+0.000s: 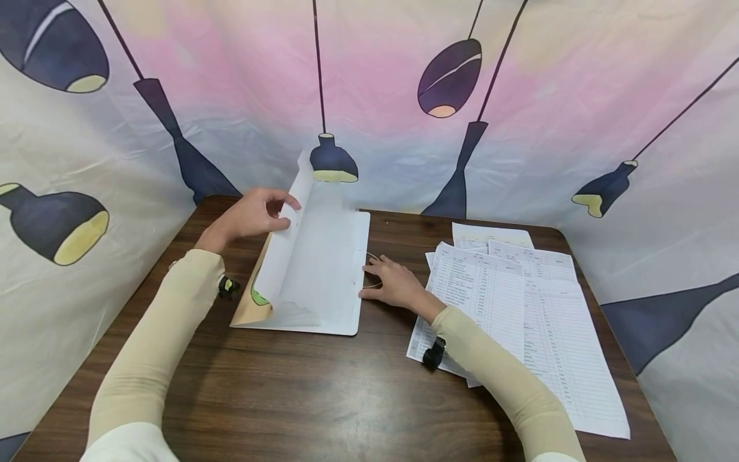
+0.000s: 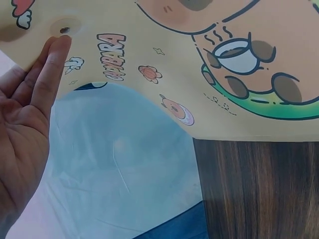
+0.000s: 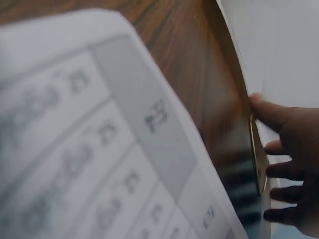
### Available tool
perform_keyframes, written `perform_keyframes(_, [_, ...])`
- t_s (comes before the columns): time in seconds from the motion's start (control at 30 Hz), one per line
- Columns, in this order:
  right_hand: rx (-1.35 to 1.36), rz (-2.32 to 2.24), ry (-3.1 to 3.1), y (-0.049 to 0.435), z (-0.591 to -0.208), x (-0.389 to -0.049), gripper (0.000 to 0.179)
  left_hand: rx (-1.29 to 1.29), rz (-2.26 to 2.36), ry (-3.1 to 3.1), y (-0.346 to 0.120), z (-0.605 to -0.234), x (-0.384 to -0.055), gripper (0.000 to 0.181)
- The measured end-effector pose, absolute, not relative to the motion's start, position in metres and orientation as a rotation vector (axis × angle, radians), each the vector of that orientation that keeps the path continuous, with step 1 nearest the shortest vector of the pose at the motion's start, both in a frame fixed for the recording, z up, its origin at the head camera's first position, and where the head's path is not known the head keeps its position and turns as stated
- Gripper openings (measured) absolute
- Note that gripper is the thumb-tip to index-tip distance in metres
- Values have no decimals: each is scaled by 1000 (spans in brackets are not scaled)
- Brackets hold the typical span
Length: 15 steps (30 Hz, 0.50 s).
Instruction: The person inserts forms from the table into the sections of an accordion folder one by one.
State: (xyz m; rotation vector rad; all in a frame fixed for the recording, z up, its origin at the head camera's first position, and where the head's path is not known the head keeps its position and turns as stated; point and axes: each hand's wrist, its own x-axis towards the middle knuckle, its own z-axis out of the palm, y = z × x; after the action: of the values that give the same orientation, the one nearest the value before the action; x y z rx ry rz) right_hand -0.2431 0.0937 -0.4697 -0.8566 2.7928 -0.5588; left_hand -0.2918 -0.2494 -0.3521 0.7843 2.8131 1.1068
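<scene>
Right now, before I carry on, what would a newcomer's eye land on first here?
Probably the folder left of the middle of the wood-grain table: the left hand holds up its cartoon-printed cover, and the right hand touches its right edge. Next, the overlapping printed sheets on the table's right side, then the cloth backdrop behind, patterned with dark hanging lamps.

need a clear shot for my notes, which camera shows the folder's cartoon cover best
The left wrist view: the cartoon cover fills its upper part, drawings and lettering in sight. The head view shows only a tan and green sliver of it; the right wrist view shows none of its artwork.
</scene>
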Motion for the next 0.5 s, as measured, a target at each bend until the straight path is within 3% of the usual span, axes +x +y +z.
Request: perform_keyframes(0.5, [-860, -912, 3032, 157, -432, -225, 63, 745, 1228, 2758, -254, -352, -290, 31])
